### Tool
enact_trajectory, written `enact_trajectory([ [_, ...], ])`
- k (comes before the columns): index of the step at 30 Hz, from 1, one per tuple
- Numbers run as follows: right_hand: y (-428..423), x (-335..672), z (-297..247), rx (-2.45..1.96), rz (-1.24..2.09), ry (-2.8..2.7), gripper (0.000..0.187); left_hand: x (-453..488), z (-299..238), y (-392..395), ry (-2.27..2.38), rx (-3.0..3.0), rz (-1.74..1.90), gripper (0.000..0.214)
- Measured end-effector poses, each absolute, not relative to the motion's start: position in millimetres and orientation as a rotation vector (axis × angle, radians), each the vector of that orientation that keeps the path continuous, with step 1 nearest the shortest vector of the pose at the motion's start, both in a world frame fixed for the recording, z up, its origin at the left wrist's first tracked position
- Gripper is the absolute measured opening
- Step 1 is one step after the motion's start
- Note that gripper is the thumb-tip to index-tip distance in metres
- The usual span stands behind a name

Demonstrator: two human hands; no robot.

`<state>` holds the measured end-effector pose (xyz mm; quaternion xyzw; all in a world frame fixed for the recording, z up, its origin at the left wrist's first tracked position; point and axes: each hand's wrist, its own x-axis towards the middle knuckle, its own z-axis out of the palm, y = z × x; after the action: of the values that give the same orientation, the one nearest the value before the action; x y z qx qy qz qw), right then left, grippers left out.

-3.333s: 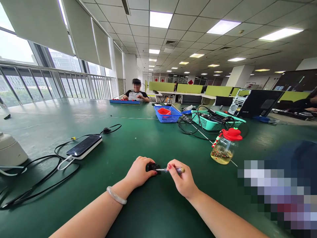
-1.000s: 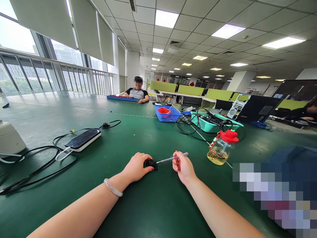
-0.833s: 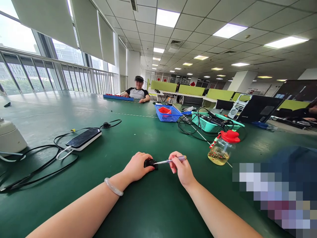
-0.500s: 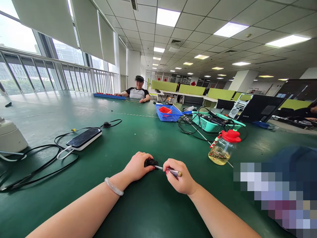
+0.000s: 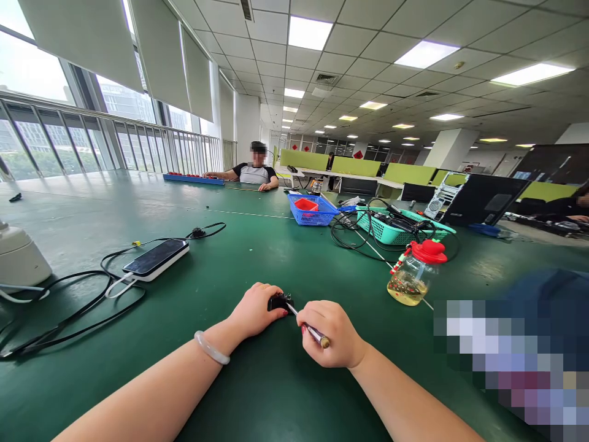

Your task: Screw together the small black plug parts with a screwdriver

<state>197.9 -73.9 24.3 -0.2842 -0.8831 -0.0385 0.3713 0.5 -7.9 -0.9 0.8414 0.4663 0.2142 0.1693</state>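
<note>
My left hand (image 5: 256, 310), with a pale bangle at its wrist, grips a small black block (image 5: 280, 302) against the table between thumb and fingers. Small shiny bits show on the block's top; what they are I cannot make out. A slim screwdriver (image 5: 316, 336) sits in the closed fingers of my right hand (image 5: 332, 331). Its thin metal shaft slants forward and left, and the tip meets the block's right side or top. The handle's gold-coloured end points back toward me.
Left of my hands lies a white-cased phone-like device (image 5: 159, 259) among black cables. To the right stands a red-lidded bottle (image 5: 414, 276). Beyond are a blue basket (image 5: 313, 216) and a green basket (image 5: 384, 232) with cables. Across the table (image 5: 239, 245) sits another person (image 5: 255, 172).
My right hand has turned and shifted slightly nearer me, so the screwdriver stands at a steeper angle to the block. My left hand stays put. The other person's long blue strip has slid left.
</note>
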Motion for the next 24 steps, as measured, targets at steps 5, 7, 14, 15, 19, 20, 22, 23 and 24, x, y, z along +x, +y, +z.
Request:
enact_trajectory([
  [5, -73.5, 199.2, 24.5, -0.748, -0.059, -2.236, 0.016, 0.6, 0.3, -8.6, 1.323, 2.383, 0.612, 0.032],
  [7, -73.2, 199.7, 23.8, -0.752, -0.056, -2.236, 0.016, 0.7, 0.4, -8.5, 1.321, 2.385, 0.612, 0.032],
  [14, -71.1, 202.3, 21.5, -0.818, -0.005, -2.157, 0.015, 1.0, -1.8, -7.4, 1.327, 2.391, 0.614, 0.036],
  [15, -71.0, 202.5, 21.4, -0.827, 0.009, -2.149, 0.015, 1.0, -2.0, -7.2, 1.328, 2.391, 0.615, 0.036],
  [19, -70.6, 202.2, 20.6, -0.856, 0.028, -2.134, 0.015, 1.0, -1.7, -7.2, 1.340, 2.389, 0.622, 0.036],
  [20, -70.4, 202.0, 20.2, -0.859, 0.031, -2.128, 0.014, 1.1, -1.4, -7.3, 1.343, 2.389, 0.620, 0.036],
  [22, -69.8, 201.7, 19.3, -0.865, 0.045, -2.113, 0.014, 1.5, -0.8, -7.6, 1.353, 2.385, 0.615, 0.036],
  [23, -69.4, 201.6, 18.9, -0.871, 0.053, -2.106, 0.014, 1.7, -0.5, -7.7, 1.357, 2.381, 0.611, 0.037],
  [24, -69.0, 201.6, 18.6, -0.878, 0.062, -2.101, 0.014, 1.9, -0.2, -8.0, 1.362, 2.375, 0.606, 0.039],
])
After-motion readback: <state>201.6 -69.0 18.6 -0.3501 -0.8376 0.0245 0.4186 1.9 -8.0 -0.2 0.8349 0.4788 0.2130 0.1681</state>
